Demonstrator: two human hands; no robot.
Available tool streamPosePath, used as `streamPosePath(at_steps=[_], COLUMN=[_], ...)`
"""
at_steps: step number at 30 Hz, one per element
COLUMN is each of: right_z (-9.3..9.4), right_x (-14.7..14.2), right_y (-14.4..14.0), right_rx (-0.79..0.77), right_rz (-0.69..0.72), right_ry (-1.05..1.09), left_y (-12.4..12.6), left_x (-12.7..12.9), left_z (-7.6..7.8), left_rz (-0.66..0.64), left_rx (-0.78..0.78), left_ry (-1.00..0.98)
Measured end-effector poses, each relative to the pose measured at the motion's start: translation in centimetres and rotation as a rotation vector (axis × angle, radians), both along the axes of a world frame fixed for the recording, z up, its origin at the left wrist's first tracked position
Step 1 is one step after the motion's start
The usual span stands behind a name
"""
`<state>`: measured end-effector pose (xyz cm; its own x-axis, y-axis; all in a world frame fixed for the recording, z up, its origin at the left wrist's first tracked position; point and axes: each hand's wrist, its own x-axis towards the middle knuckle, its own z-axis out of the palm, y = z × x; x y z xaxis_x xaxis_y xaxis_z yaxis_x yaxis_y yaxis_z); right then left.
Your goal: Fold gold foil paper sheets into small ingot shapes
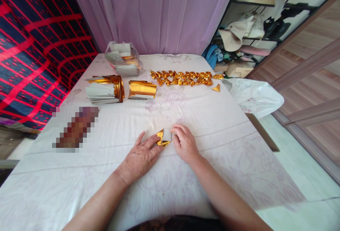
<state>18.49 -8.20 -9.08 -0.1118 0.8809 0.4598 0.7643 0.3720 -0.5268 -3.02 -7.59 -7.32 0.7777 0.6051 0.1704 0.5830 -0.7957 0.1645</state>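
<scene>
On the table in front of me lies a partly folded sheet of gold foil paper (166,143), with gold flaps at its left and lower side and a grey-white back showing at the upper right. My left hand (140,156) rests flat on its left side, fingertips on the gold flap and thumb spread away. At the paper's right edge, my right hand (185,144) has its thumb and curled fingers closed on the grey-white part. The fingers partly cover the folds.
Toward the back stand a larger stack of foil sheets (105,91), a smaller stack (142,90) and a plastic bag of sheets (124,59). Folded gold pieces (183,79) form rows at the back right, one loose piece (216,88) beside them. A pixelated object (77,128) lies left.
</scene>
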Motion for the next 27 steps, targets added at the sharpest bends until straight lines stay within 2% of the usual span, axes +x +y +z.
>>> streamPosePath(at_steps=[6,16,22,27], right_z=[-0.1,-0.2,-0.2,-0.3], right_x=[-0.1,0.2,0.8,0.9], right_y=[0.1,0.0,-0.2,-0.5], right_rx=[-0.019,-0.060,-0.053,-0.015], right_rz=[-0.004,0.008,0.062,0.120], right_ry=[-0.091,-0.034,0.008,-0.043], left_y=[0.4,1.6,2.4,3.4], left_x=[0.3,0.4,-0.1,-0.7], left_z=[0.8,1.0,1.1,0.8], left_rz=[-0.002,0.037,0.052,0.032], left_rx=[-0.093,-0.182,-0.161,-0.122], left_ry=[-0.061,-0.105,-0.071,-0.031])
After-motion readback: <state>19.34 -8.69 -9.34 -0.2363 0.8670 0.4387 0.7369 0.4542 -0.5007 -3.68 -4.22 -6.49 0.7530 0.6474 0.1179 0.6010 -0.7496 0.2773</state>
